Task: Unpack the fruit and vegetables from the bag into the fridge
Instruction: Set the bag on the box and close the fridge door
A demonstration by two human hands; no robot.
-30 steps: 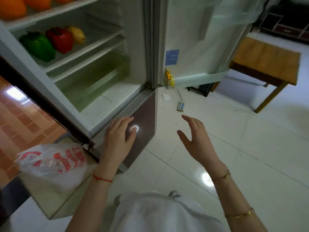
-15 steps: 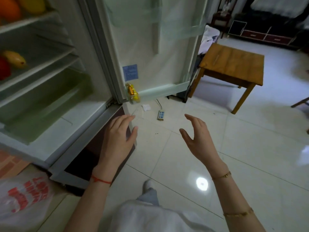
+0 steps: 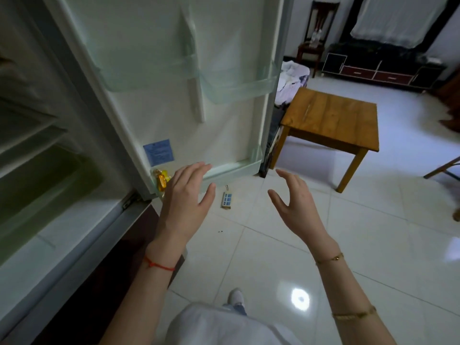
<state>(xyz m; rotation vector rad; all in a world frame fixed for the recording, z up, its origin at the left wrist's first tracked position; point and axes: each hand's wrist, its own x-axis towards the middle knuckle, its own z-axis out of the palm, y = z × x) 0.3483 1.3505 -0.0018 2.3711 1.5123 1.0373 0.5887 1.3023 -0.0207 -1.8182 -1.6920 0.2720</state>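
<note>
- While the fridge door (image 3: 174, 78) stands open, both hands hover empty before it.
- Left hand (image 3: 185, 200): fingers spread, near the door's lower edge, holding nothing.
- Right hand (image 3: 296, 205): fingers loosely curved, above the tiled floor (image 3: 273, 257).
- Neither bag nor produce is visible; the fridge (image 3: 49, 195) interior at left looks blurred.

Much of the fridge lies out of frame

The fridge (image 3: 49, 170) interior is cut off at the left edge and blurred, its upper shelves unreadable. The blue label (image 3: 158, 151) on the fridge door (image 3: 174, 70) is too small to read, and the left hand (image 3: 185, 199) partly covers a yellow packet (image 3: 161, 180).
</note>
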